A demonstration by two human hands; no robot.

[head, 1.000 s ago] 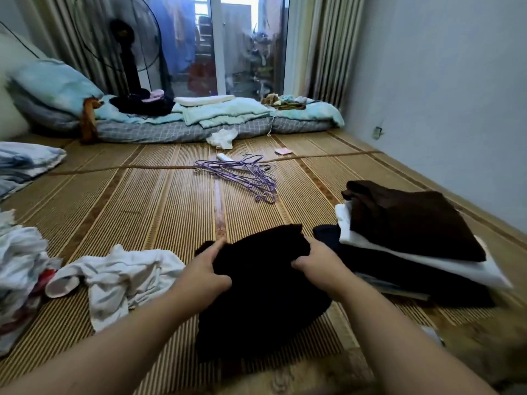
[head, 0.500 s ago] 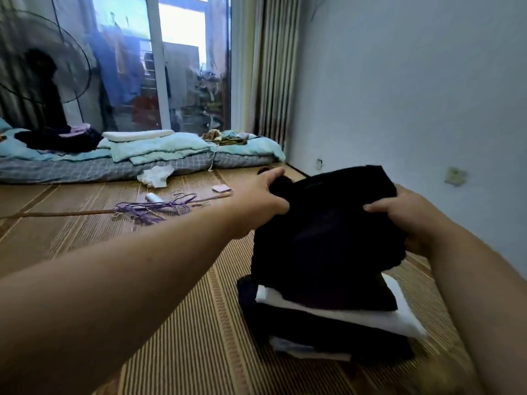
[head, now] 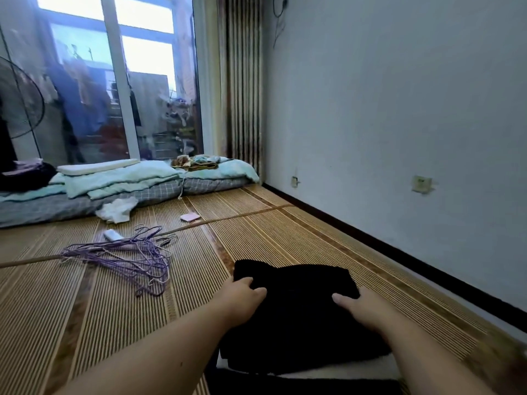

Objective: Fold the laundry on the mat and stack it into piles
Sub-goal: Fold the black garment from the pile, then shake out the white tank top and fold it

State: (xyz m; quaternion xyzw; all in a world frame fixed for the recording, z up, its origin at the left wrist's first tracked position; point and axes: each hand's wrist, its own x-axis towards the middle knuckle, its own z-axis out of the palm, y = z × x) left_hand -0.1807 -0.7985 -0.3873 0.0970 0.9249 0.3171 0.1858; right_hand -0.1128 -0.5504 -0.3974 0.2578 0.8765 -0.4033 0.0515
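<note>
On the woven mat (head: 285, 229), purple hangers (head: 125, 252) lie in a tangle off to the left, well apart from the work. Nearer us, our left hand (head: 242, 299) grips the left end of the folded black garment (head: 299, 306), its fingers (head: 245, 281) curled over the far left corner and the thumb pressed on top. The garment lies between our two hands, its long axis running left to right across us. It rests on top of the pile (head: 313, 374), where a white layer and a darker one show beneath its near edge. Our right hand (head: 370, 312) holds the right end. The thumb lies flat on the cloth and the other fingers pass round the edge out of sight, so we judge it a pinch but cannot see it whole. Neither hand is nearer; each has one end. We judge this stacking step close to done. The release turns on that left-to-right line: both hands should let go outward, without dragging the top layer off those below. To the right stands the bare wall (head: 399, 109).
</note>
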